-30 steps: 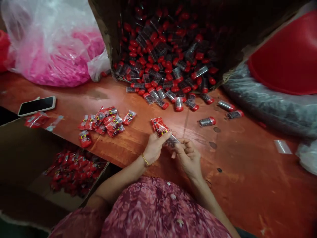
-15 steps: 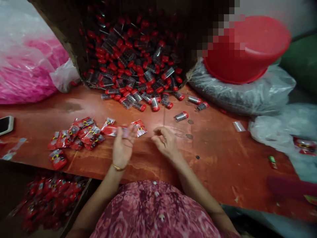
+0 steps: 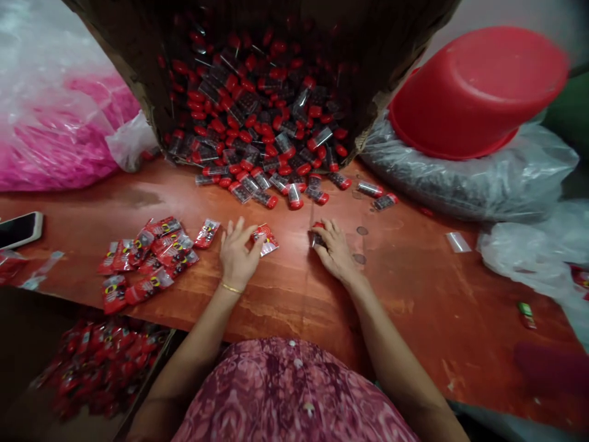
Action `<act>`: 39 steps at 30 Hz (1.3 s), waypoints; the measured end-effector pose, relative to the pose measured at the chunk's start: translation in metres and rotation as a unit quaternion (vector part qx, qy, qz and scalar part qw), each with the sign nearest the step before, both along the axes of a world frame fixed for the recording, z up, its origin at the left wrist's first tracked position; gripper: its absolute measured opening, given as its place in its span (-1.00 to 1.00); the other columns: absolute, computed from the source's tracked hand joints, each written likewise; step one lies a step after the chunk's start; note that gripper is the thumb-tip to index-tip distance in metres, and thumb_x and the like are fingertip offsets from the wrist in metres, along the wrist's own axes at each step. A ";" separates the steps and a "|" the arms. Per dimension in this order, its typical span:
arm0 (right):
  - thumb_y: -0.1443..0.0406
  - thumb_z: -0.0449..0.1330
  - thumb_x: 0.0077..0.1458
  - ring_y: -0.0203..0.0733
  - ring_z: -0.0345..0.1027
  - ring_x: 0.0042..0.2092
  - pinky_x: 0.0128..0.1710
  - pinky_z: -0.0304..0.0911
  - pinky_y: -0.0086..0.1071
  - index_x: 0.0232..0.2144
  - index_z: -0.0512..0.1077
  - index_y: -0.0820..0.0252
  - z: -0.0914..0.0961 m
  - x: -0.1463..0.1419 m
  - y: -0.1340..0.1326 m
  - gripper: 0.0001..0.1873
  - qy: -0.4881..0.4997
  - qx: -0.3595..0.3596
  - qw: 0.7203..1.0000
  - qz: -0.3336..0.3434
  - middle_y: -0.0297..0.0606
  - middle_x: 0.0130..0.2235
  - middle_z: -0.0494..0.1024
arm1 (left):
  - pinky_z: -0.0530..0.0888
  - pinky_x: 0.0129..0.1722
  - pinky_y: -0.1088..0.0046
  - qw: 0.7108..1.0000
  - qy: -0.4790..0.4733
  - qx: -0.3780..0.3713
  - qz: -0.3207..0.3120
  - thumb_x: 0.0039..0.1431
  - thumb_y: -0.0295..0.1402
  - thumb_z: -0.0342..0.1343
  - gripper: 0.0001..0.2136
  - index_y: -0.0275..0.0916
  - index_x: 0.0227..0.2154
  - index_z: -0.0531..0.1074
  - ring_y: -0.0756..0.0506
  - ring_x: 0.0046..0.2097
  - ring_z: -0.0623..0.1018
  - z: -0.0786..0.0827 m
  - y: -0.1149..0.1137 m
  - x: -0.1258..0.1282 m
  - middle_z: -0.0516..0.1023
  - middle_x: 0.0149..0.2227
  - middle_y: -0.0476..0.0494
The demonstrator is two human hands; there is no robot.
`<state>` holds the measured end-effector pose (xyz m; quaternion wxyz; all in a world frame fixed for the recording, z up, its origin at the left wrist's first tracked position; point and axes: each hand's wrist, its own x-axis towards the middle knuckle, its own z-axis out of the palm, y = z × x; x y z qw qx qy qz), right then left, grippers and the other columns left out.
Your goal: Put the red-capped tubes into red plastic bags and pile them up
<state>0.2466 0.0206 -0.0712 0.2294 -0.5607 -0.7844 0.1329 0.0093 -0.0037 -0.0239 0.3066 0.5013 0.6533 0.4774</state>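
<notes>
Closing on a red-capped tube (image 3: 317, 238), right hand (image 3: 335, 250); left hand (image 3: 237, 255) spread.

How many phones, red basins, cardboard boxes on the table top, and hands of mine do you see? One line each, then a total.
Phone: 1
Red basin: 1
Cardboard box, tipped on the table: 1
Hands: 2, left hand and right hand
Total: 5

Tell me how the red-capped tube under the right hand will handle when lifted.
The tube under the right hand looks small and rigid, so probably light. Round like the spilled tubes, it may roll if released. Its glossy plastic could be slippery.
</notes>
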 end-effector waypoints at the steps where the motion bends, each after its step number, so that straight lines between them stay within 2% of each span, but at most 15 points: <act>1: 0.27 -0.01 0.07 0.12 -0.06 0.24 0.14 0.00 0.10 -0.03 0.33 0.14 0.000 -0.003 -0.006 -0.61 0.003 0.007 1.000 0.004 -0.09 0.17 0.22 | 0.00 0.20 0.03 0.997 0.070 0.000 -0.036 -0.20 -0.22 0.29 -0.73 -0.10 -0.34 0.55 -0.31 0.24 0.17 -0.002 0.004 -0.001 0.44 0.06 -0.19; 3: 0.20 0.02 0.08 0.17 -0.15 0.27 0.14 -0.03 0.13 -0.03 0.34 0.17 0.003 -0.008 -0.016 -0.60 0.007 0.028 1.000 -0.004 -0.04 0.19 0.18 | -0.02 0.19 -0.03 0.986 0.149 -0.022 -0.077 -0.19 -0.25 0.29 -0.79 -0.08 -0.39 0.57 -0.37 0.24 0.15 -0.007 0.011 -0.005 0.46 0.04 -0.18; 6: 0.16 0.06 0.07 0.20 -0.14 0.27 0.14 -0.01 0.12 -0.09 0.38 0.24 0.011 -0.018 -0.025 -0.61 0.035 0.068 0.997 -0.019 0.04 0.17 0.21 | 0.10 0.13 -0.03 0.979 0.179 -0.049 -0.086 -0.06 -0.27 0.19 -0.89 -0.07 -0.45 0.58 -0.37 0.18 0.25 -0.013 0.017 -0.010 0.53 -0.05 -0.19; 9: 0.20 0.07 0.08 0.12 0.10 0.18 0.11 0.08 0.04 -0.21 0.43 0.24 0.024 -0.036 -0.033 -0.70 0.098 0.092 0.991 -0.027 0.04 0.05 0.37 | 0.12 0.13 -0.01 0.980 0.178 -0.036 -0.076 -0.03 -0.29 0.15 -0.87 -0.09 -0.42 0.59 -0.35 0.17 0.27 -0.014 0.015 -0.007 0.50 -0.02 -0.20; 12: 0.18 0.05 0.11 -0.05 0.39 -0.13 -0.05 0.26 -0.11 -0.29 0.45 0.18 0.036 -0.061 -0.040 -0.75 0.197 0.031 0.979 -0.041 -0.09 -0.20 0.53 | 0.06 0.17 0.00 0.984 0.170 -0.005 -0.054 -0.01 -0.25 0.14 -0.82 -0.09 -0.33 0.58 -0.33 0.21 0.23 -0.010 0.006 0.000 0.40 0.09 -0.21; 14: 0.14 0.05 0.12 -0.16 0.41 -0.29 -0.20 0.33 -0.24 -0.28 0.44 0.16 0.039 -0.079 -0.041 -0.73 0.291 -0.061 0.954 -0.043 -0.20 -0.31 0.54 | 0.03 0.19 0.01 0.986 0.161 0.012 -0.043 0.01 -0.22 0.13 -0.80 -0.08 -0.30 0.57 -0.31 0.23 0.20 -0.003 -0.002 0.005 0.35 0.13 -0.18; 17: 0.10 0.09 0.06 -0.23 0.39 -0.36 -0.31 0.34 -0.35 -0.27 0.41 0.18 0.039 -0.099 -0.038 -0.70 0.424 -0.176 0.888 -0.029 -0.26 -0.34 0.54 | 0.00 0.20 0.02 0.989 0.143 0.017 -0.043 0.03 -0.25 0.13 -0.82 -0.08 -0.30 0.56 -0.29 0.24 0.19 0.008 -0.011 0.013 0.35 0.14 -0.16; 20: 0.10 0.12 0.00 -0.26 0.37 -0.38 -0.34 0.32 -0.39 -0.37 0.41 0.19 0.038 -0.106 -0.034 -0.72 0.489 -0.191 0.849 -0.060 -0.30 -0.39 0.52 | 0.05 0.20 0.06 0.994 0.097 0.016 -0.044 0.04 -0.29 0.12 -0.81 -0.13 -0.29 0.56 -0.27 0.22 0.23 0.012 -0.015 0.020 0.39 0.10 -0.20; 22: 0.11 0.13 -0.02 -0.29 0.34 -0.43 -0.38 0.30 -0.41 -0.45 0.39 0.19 0.038 -0.104 -0.033 -0.75 0.503 -0.178 0.839 -0.104 -0.35 -0.46 0.48 | 0.17 0.16 0.15 0.999 0.033 0.020 -0.035 0.04 -0.26 0.13 -0.70 -0.17 -0.14 0.49 -0.23 0.18 0.30 0.011 -0.016 0.022 0.42 0.08 -0.24; 24: 0.10 0.14 -0.04 -0.33 0.29 -0.52 -0.47 0.27 -0.43 -0.50 0.36 0.18 0.039 -0.099 -0.032 -0.74 0.515 -0.191 0.826 -0.129 -0.41 -0.53 0.43 | 0.37 0.00 0.28 0.998 -0.056 -0.008 -0.033 0.05 -0.22 0.12 -0.61 -0.25 -0.05 0.41 -0.17 0.01 0.47 0.007 -0.014 0.024 0.49 -0.02 -0.28; 25: 0.10 0.14 -0.06 -0.34 0.25 -0.57 -0.52 0.25 -0.44 -0.52 0.35 0.18 0.040 -0.097 -0.033 -0.74 0.517 -0.203 0.821 -0.133 -0.43 -0.57 0.41 | 0.43 -0.11 0.35 0.993 -0.100 -0.035 -0.045 0.06 -0.20 0.10 -0.61 -0.30 -0.08 0.42 -0.13 -0.11 0.53 0.005 -0.013 0.025 0.55 -0.11 -0.27; 27: 0.09 0.16 -0.07 -0.36 0.20 -0.63 -0.60 0.19 -0.46 -0.55 0.34 0.17 0.043 -0.095 -0.035 -0.73 0.520 -0.225 0.815 -0.124 -0.46 -0.63 0.36 | 0.46 -0.32 0.47 0.979 -0.167 -0.093 -0.072 0.06 -0.16 0.09 -0.66 -0.37 -0.25 0.48 -0.06 -0.32 0.55 0.002 -0.011 0.028 0.59 -0.33 -0.21; 30: 0.03 0.14 -0.05 -0.35 0.21 -0.62 -0.62 0.18 -0.46 -0.53 0.36 0.18 0.047 -0.097 -0.041 -0.68 0.531 -0.232 0.809 -0.101 -0.44 -0.62 0.37 | 0.41 -0.44 0.54 0.971 -0.196 -0.126 -0.060 0.01 -0.14 0.13 -0.68 -0.37 -0.47 0.48 0.00 -0.44 0.50 0.001 -0.009 0.032 0.55 -0.50 -0.13; 35: 0.02 0.22 -0.11 -0.36 0.22 -0.63 -0.59 0.20 -0.43 -0.49 0.37 0.20 0.050 -0.099 -0.048 -0.65 0.514 -0.193 0.825 -0.130 -0.42 -0.60 0.40 | 0.41 -0.43 0.54 0.970 -0.212 -0.114 -0.033 -0.08 -0.14 0.20 -0.71 -0.33 -0.51 0.48 -0.01 -0.42 0.50 0.004 -0.013 0.038 0.55 -0.51 -0.10; 39: -0.02 0.15 -0.05 -0.39 0.15 -0.65 -0.63 0.14 -0.46 -0.58 0.32 0.21 0.045 -0.093 -0.048 -0.60 0.471 -0.145 0.855 -0.163 -0.45 -0.65 0.33 | 0.42 -0.42 0.52 0.940 -0.306 -0.142 -0.060 -0.03 -0.18 0.17 -0.74 -0.34 -0.47 0.49 0.01 -0.45 0.49 0.007 -0.022 0.048 0.55 -0.50 -0.10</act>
